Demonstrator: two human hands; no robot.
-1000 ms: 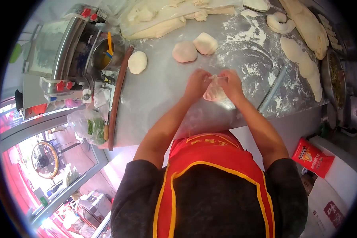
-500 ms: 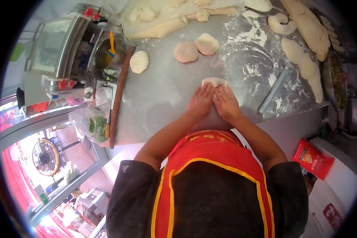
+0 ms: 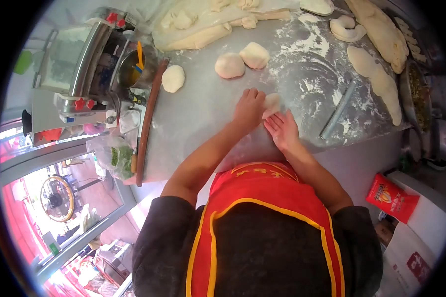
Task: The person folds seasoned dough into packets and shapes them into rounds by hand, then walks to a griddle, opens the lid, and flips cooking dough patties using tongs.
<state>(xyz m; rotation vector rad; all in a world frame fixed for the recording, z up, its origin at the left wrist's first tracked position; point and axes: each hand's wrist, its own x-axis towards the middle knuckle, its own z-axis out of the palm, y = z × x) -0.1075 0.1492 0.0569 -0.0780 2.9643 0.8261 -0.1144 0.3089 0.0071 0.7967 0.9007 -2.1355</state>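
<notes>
A small pale piece of dough (image 3: pixel 272 105) is between my two hands, near the middle of the metal worktop. My left hand (image 3: pixel 249 108) has its fingers curled in and is closed at the dough's left edge. From below, my right hand (image 3: pixel 283 131) holds the lower edge, palm partly turned up and fingers fairly straight. Beyond them, two rounded dough pieces, one pinkish (image 3: pixel 229 66) and one whiter (image 3: pixel 254 55), lie side by side. Another flat dough round (image 3: pixel 173 78) rests further left by a long wooden rolling pin (image 3: pixel 152 116).
Spilled flour (image 3: pixel 312 44) covers the right part of the worktop, where a thin grey rod (image 3: pixel 338 110) lies. Long dough pieces (image 3: pixel 379 81) line the right edge. Plastic covers dough (image 3: pixel 198 38) at the back. A metal pot (image 3: pixel 129 69) and a roller machine (image 3: pixel 86 62) stand left.
Both hands lay flat together pressing the dough. Now my left hand has curled and moved up slightly, my right has turned palm up, and the dough is turned between them.
</notes>
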